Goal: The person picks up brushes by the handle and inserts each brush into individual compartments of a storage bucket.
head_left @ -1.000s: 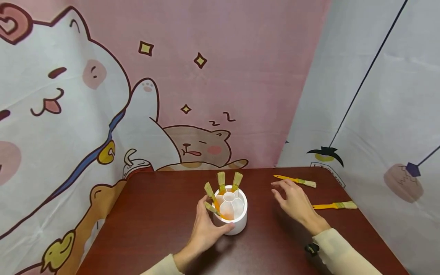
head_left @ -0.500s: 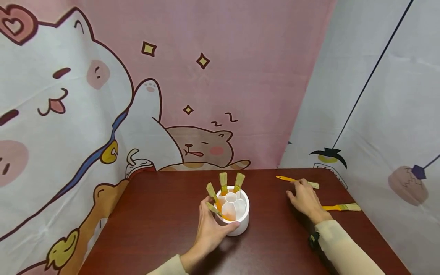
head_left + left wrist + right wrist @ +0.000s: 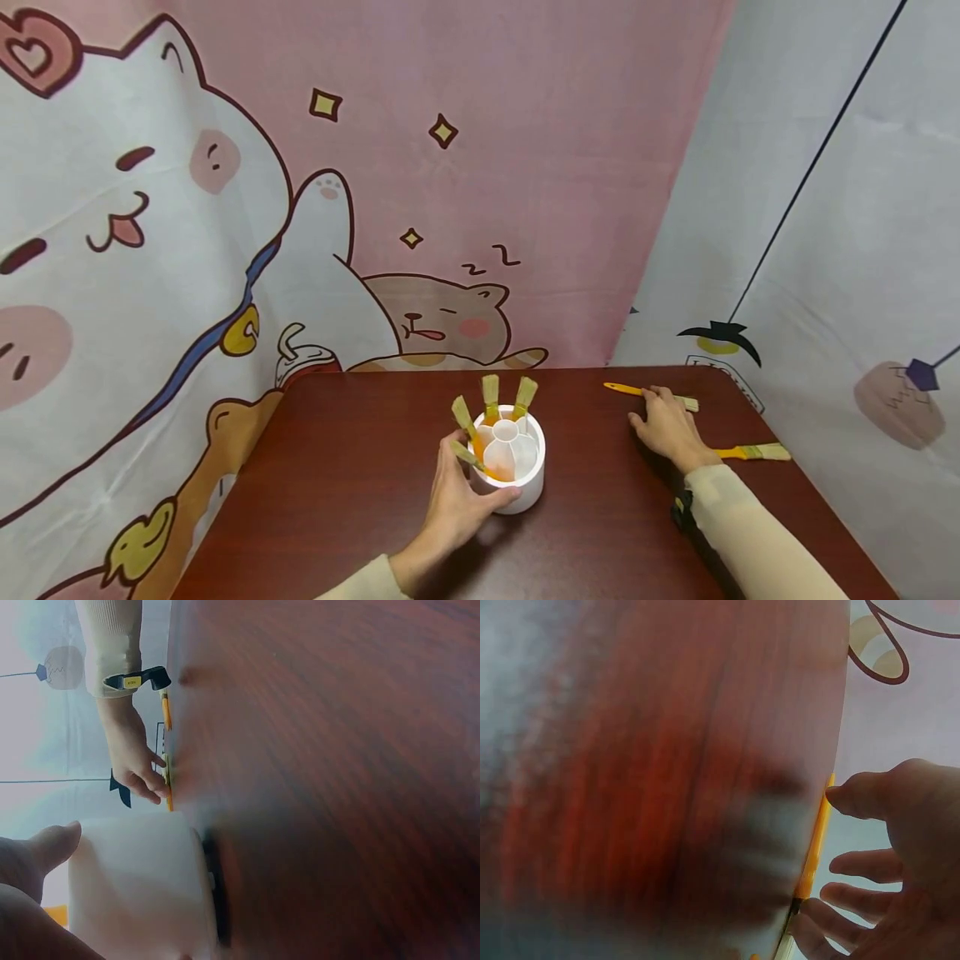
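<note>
My left hand point(image 3: 450, 504) grips a round white brush pot point(image 3: 531, 490) at its left side, thumb at the front and fingers around behind. The pot stands upright on the table and has a white flower-shaped palette insert. Several paintbrushes point(image 3: 491, 390) with yellow handles lean in it, bristles up. My right hand point(image 3: 666, 423) reaches down over a flat paintbrush point(image 3: 621, 388) lying at the back right. In the right wrist view, thumb and fingers point(image 3: 866, 866) are spread apart beside that brush's yellow handle point(image 3: 819, 836); some fingertips overlap its ferrule end.
A second loose paintbrush point(image 3: 757, 452) lies nearer the table's right edge, partly behind the right wrist. The dark red-brown table point(image 3: 315, 500) meets a cartoon-printed cloth point(image 3: 570, 208) at its back and sides. A black band point(image 3: 681, 510) hangs under the right wrist.
My right hand has moved right and down to the far loose paintbrush, now covering its middle. The left hand and the brush pot stay in place; the view has shifted slightly.
</note>
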### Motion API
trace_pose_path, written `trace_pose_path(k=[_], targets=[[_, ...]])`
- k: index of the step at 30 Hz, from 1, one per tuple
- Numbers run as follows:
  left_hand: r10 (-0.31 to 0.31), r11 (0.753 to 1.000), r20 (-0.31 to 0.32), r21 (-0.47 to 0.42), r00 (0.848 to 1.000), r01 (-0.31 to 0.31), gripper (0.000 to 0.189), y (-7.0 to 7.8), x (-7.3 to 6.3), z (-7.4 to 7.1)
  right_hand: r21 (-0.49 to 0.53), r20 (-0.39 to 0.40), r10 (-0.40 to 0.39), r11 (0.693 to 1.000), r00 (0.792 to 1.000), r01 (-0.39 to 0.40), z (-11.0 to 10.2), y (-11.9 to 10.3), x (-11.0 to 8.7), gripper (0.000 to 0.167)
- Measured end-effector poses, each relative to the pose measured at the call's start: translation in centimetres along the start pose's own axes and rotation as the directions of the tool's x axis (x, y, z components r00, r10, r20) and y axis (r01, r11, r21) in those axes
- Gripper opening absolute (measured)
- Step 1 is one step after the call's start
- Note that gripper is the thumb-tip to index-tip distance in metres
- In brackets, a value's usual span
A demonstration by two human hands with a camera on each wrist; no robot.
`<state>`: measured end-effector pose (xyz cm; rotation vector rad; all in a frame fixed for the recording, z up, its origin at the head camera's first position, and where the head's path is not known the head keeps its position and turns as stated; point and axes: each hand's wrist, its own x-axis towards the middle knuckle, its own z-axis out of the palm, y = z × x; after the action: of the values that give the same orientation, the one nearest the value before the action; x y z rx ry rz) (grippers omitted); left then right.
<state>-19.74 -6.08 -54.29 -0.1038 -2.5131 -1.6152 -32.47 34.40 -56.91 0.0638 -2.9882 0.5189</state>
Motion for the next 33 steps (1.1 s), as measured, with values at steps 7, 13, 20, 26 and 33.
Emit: trace_pose_path(k=[7,13,20,26,33], targets=[[0.014,0.995,0.122,-0.100,0.992,-0.002,0.110,-0.1,0.6,-1.0,-0.014,0.046,0.005,1.000,0.999,-0.004,-0.2,0.5,0.3,0.067],[0.019,0.960,0.256,-0.275,0.967,0.054,0.112,-0.1,1.4,-1.9,0.016,0.037,-0.024,1.000,0.999,0.023,-0.5,0.5,0.0,0.061],[-0.009,0.944,0.341,-0.307,0.940,0.120,0.115,-0.4,2.1,-2.7,0.043,0.025,-0.101,0.994,0.995,0.100,-0.5,0.5,-0.5,0.047],[0.007,0.945,0.368,-0.308,0.930,0.114,0.113,-0.8,2.4,-3.0,0.060,-0.016,-0.154,0.986,0.988,0.154,-0.5,0.9,-1.0,0.029],[0.035,0.954,0.375,-0.288,0.926,0.080,0.113,-0.7,2.2,-3.0,0.082,-0.067,-0.194,0.976,0.979,0.200,-0.8,1.1,-1.5,0.010]])
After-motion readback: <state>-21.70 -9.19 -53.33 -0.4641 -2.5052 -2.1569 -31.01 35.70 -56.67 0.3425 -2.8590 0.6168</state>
